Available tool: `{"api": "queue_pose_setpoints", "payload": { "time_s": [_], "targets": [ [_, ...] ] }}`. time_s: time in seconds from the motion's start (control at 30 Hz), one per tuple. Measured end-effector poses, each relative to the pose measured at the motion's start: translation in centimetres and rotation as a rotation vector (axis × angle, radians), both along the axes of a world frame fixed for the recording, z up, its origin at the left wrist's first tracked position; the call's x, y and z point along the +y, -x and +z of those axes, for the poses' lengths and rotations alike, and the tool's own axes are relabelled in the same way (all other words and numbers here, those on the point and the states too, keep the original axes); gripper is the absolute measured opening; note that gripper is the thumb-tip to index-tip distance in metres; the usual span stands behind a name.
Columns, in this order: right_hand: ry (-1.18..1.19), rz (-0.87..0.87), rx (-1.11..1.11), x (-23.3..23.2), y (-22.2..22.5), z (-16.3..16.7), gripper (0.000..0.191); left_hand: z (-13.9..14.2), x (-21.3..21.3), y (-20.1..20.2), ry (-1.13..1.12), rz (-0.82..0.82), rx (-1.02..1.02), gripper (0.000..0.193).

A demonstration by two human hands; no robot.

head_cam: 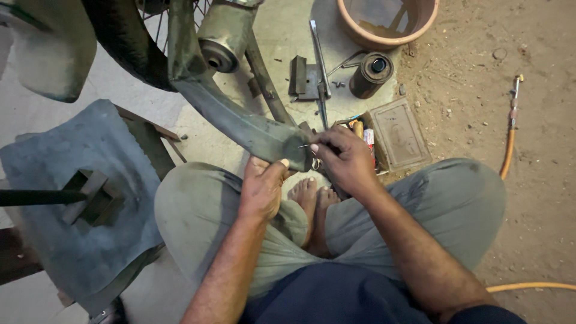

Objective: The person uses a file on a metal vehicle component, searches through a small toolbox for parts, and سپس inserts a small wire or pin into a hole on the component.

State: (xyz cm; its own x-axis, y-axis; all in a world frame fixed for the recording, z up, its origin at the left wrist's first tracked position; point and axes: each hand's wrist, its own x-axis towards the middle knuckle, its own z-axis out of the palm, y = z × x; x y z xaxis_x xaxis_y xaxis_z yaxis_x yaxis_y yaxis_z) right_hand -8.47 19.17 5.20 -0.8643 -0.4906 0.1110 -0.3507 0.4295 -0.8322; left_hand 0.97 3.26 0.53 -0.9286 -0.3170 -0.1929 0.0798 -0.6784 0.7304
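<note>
I sit cross-legged on the ground under a wheel. A dark rubber inner tube (240,123) hangs down from the wheel (129,45) to my lap. My left hand (263,186) grips the tube's lower end from below, thumb pressed on it. My right hand (343,159) pinches a thin metal pin or needle (303,145) whose tip touches the tube's end.
A small open tool box (396,135) lies beyond my right hand. Behind it are a metal block (305,78), a long wrench (319,57), a dark cylinder (371,74) and a clay-coloured basin (387,21). An orange hose (509,150) runs on the dirt right. A grey-covered stand (78,198) is left.
</note>
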Motion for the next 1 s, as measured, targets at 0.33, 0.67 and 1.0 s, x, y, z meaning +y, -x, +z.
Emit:
{"api": "queue_pose_setpoints", "payload": {
  "time_s": [0.33, 0.67, 1.0],
  "targets": [
    [0.023, 0.089, 0.118, -0.6, -1.4, 1.8, 0.015, 0.1, 0.0, -0.2, 0.071, 0.013, 0.024, 0.025],
    [0.356, 0.003, -0.954, -0.8, -0.9, -2.4, 0.016, 1.0, 0.1, -0.2, 0.036, 0.004, 0.029, 0.031],
    [0.525, -0.078, -0.986, -1.8, -2.8, -3.8, 0.012, 1.4, 0.0, -0.1, 0.025, 0.022, 0.004, 0.025]
  ]
}}
